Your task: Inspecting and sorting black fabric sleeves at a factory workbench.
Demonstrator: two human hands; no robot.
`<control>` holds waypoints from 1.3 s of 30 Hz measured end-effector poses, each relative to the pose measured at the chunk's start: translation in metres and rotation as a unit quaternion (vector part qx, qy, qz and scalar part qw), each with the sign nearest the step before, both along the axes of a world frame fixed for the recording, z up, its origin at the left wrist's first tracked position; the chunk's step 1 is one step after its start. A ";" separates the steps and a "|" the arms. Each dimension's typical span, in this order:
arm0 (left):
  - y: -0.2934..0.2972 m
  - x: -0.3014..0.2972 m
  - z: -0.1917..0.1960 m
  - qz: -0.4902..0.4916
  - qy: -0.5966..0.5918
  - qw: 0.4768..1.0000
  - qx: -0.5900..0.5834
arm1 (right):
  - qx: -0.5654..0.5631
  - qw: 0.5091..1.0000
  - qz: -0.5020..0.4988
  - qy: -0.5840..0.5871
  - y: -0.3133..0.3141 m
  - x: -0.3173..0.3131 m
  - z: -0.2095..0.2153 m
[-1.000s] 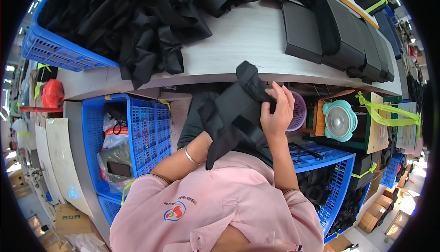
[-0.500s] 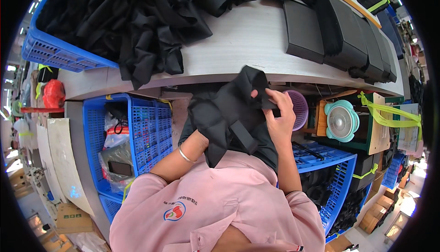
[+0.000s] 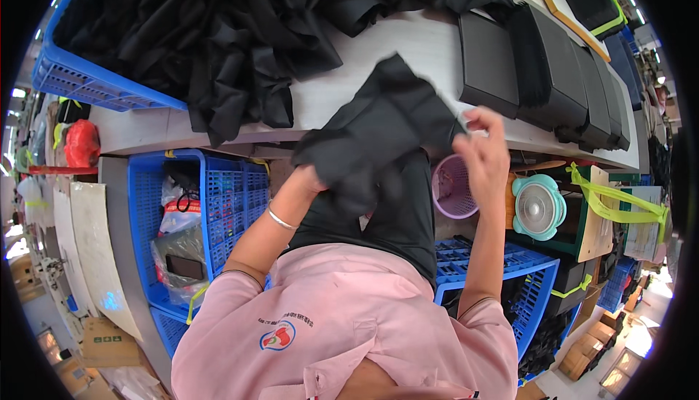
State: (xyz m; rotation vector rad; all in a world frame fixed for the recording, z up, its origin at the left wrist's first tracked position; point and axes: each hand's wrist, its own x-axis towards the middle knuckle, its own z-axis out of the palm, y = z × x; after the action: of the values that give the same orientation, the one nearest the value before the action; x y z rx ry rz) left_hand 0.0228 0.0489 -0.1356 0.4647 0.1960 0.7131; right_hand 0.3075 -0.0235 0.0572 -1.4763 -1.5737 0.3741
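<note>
A sewn black cloth piece (image 3: 386, 123) with flaps hangs in front of me above my lap, partly blurred by motion. My left hand (image 3: 312, 179) is closed on its lower left side, with most of the fingers hidden beneath the cloth. At the right corner of the cloth is my right hand (image 3: 484, 141), its fingers curled and thumb bent, appearing to pinch that edge; blur softens the fingertips. Beyond, a heap of similar black cloth pieces (image 3: 247, 43) spreads over the white table (image 3: 328, 98) and fills a blue crate (image 3: 109, 83).
Stacked black panels (image 3: 488, 65) stand at the table's right. Below its edge are a purple basket (image 3: 455, 189) and a teal fan (image 3: 539, 208). Blue crates flank me: the left crate (image 3: 226, 196) holds bags and a phone (image 3: 185, 267), the right crate (image 3: 502, 258) black pieces.
The cloth piece has been raised forward over the table edge and spread wider. My right hand has moved right and slightly up. My left hand has moved slightly up and left.
</note>
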 end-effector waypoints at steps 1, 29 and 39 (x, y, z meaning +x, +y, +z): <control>0.003 0.015 0.046 0.005 0.023 0.999 0.031 | 0.028 0.998 -0.058 -0.027 0.020 0.007 -0.003; 0.094 0.120 0.096 -0.042 0.119 0.992 0.017 | -0.091 0.874 -0.124 0.460 0.061 -0.019 -0.099; 0.100 0.103 0.091 0.043 0.193 0.978 0.066 | -0.215 0.643 0.029 0.734 0.059 0.000 -0.072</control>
State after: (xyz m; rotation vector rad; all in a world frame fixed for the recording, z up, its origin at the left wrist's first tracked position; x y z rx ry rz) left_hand 0.1263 0.1492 -0.0446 0.7239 0.5388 0.7186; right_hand 0.3079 0.0359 -0.0144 -0.8104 -0.1367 1.5762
